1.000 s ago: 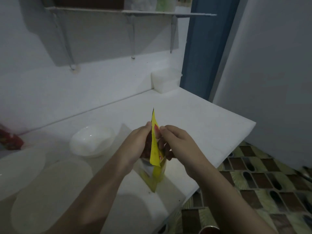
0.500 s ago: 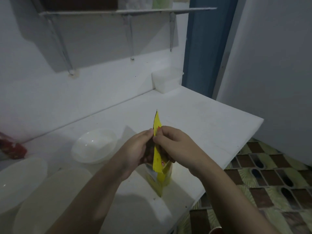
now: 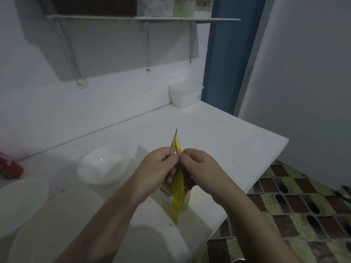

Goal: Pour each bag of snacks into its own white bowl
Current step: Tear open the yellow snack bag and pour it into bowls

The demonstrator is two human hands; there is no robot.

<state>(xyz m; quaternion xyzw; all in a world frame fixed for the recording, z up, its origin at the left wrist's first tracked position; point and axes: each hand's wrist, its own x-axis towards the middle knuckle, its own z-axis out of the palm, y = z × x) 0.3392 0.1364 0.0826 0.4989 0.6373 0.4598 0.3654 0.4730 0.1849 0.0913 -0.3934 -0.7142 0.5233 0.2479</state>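
Observation:
A yellow snack bag (image 3: 179, 196) is held upright above the white counter, seen edge-on, with its pointed top sticking up between my hands. My left hand (image 3: 155, 169) pinches the bag's upper edge from the left, and my right hand (image 3: 199, 168) pinches it from the right, fingertips nearly meeting. A white bowl (image 3: 103, 165) stands on the counter just left of my hands. A red snack bag (image 3: 11, 168) lies at the far left edge.
Two large pale round lids or plates (image 3: 55, 221) (image 3: 17, 202) lie at the front left. A white lidded box (image 3: 185, 94) sits in the back corner under a wall shelf (image 3: 144, 19). The counter edge (image 3: 266, 168) drops to a tiled floor on the right.
My hands have closed in tighter on the bag's upper edge, and the bag's top seam shows a dark slit. The view has tilted slightly; nothing else has moved.

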